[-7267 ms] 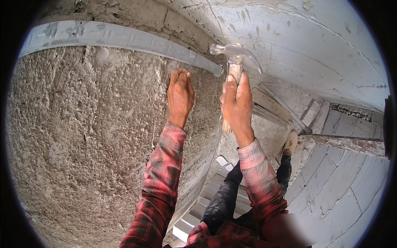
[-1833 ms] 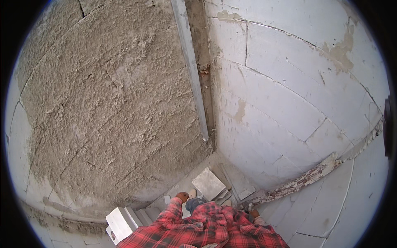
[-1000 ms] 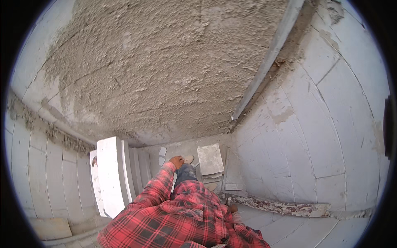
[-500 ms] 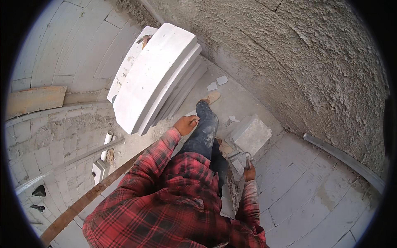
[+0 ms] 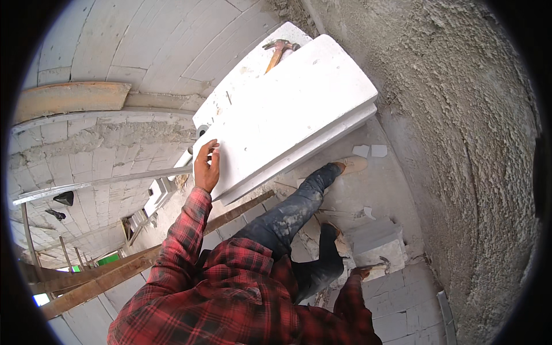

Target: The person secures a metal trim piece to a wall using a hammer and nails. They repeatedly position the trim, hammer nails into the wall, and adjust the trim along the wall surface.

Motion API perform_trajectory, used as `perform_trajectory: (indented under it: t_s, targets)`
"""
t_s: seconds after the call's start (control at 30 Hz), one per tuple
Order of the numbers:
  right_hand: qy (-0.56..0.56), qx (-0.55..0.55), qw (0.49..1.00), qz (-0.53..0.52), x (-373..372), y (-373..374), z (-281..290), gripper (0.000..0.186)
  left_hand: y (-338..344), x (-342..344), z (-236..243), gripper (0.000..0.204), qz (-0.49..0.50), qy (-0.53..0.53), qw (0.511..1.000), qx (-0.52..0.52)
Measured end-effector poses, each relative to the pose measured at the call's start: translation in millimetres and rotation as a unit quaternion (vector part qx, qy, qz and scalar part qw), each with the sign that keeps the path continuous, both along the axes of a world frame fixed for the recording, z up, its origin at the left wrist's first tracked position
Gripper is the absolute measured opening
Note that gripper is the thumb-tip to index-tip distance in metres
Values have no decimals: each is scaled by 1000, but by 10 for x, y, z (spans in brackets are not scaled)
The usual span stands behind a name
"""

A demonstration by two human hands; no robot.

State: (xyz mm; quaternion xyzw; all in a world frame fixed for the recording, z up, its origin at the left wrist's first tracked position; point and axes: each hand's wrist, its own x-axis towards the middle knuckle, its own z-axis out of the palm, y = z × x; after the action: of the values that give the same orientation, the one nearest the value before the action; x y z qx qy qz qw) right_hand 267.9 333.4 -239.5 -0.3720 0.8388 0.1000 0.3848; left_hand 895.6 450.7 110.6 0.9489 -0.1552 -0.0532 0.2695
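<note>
My left hand (image 5: 206, 168) is at the near left end of a stack of large white blocks (image 5: 299, 109), its fingers loosely bent and apart with nothing in them. Whether it touches the block's face cannot be made out. A claw hammer (image 5: 278, 54) with a wooden handle lies on the block at the back of the stack. Low on the right, my right hand (image 5: 361, 272) is closed on a small tool with a curved metal end (image 5: 386, 264), too small to name, beside a grey-white block (image 5: 376, 241) on the floor.
A rough plastered wall (image 5: 471, 115) rises on the right. On the left are a wooden plank (image 5: 72, 99), a long metal bar (image 5: 109, 181) and a brown beam (image 5: 115, 276). White scraps (image 5: 369, 150) lie near my foot.
My left hand has risen from beside my leg to the stack's end, its fingers loosening. My view has turned, so the hammer on the stack shows whole. My right hand still grips the tool.
</note>
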Motion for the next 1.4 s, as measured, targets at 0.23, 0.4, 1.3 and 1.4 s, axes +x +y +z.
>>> perform_trajectory:
  t_s: [0.23,0.4,1.3,1.4]
  targets:
    - [-163,-78,984,-3,496,-599,-336,54,-64,28,-607,28,-16,-171,980,96]
    - [-225,-69,971,46,960,-627,-1312,49,20,62,-712,30,-43,-193,974,110]
    - [-292,-76,894,-332,427,1026,-2131,51,554,955,-744,44,-209,-285,879,320]
    - [-289,-70,806,-512,842,1236,-1799,34,372,791,-527,36,-227,-242,838,433]
